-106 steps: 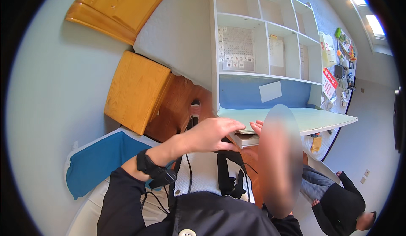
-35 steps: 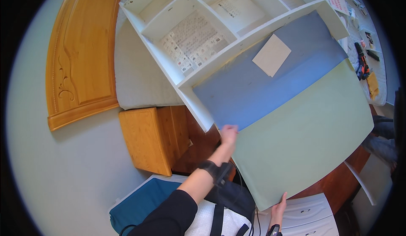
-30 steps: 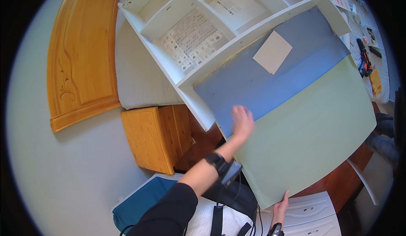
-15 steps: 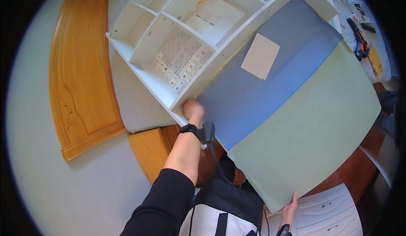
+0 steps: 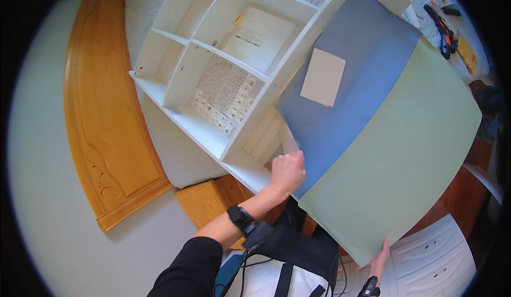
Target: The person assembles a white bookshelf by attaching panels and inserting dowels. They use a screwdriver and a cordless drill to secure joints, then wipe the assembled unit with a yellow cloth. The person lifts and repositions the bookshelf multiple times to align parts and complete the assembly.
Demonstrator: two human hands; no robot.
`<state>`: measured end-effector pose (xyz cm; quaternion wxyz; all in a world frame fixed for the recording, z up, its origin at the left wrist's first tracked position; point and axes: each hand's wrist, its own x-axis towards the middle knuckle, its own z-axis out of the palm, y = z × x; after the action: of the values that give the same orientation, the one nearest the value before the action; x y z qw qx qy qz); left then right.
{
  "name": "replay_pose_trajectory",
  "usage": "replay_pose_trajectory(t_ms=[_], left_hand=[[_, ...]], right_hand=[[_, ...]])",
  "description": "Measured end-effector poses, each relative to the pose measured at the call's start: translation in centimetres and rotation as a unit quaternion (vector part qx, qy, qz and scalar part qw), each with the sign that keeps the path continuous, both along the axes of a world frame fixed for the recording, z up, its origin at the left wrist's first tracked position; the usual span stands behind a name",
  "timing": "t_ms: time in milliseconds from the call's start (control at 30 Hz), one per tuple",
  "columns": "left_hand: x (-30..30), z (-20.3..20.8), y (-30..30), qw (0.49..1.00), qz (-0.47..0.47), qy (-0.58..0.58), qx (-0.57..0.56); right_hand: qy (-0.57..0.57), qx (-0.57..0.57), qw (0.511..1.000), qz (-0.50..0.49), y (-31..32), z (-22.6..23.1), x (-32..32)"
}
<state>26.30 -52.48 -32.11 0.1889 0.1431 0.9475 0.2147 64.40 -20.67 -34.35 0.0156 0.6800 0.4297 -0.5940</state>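
Observation:
My left hand point(image 5: 288, 172) is closed on the near left edge of a large flexible mat. The edge is lifted and bent away from the shelf board, baring a pale surface below. A blue section point(image 5: 340, 121) of the mat lies nearer the shelf, and a light green section point(image 5: 394, 143) hangs on the near right side. At the green section's lowest corner is my right hand point(image 5: 379, 257), its thumb on the top face and its other fingers hidden. A cream rectangular card point(image 5: 323, 77) lies on the blue part.
A white shelf unit point(image 5: 210, 140) with several compartments runs along the mat's left side, papers inside. Beyond it stand a carved wooden headboard point(image 5: 106, 121) and a wooden cabinet point(image 5: 202, 201). Black-and-orange cutters point(image 5: 446, 36) lie far right. White drawers point(image 5: 431, 254) are at lower right.
My left hand has moved right from the shelf corner, peeling back the blue section's edge and exposing the surface beneath. The right hand keeps its place at the green corner.

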Motion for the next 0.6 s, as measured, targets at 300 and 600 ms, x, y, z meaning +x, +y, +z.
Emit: replay_pose_trajectory(t_ms=[300,600], left_hand=[[-3.3,0.5,0.9,0.961,-0.206,-0.14,-0.124],[-15.6,-13.8,5.2,0.974,0.201,0.081,-0.057]], right_hand=[[0.039,-0.016,0.998,-0.04,-0.7,1.0,-1.2],[0.014,-0.005,0.999,-0.033,-0.2,0.2,-0.7]])
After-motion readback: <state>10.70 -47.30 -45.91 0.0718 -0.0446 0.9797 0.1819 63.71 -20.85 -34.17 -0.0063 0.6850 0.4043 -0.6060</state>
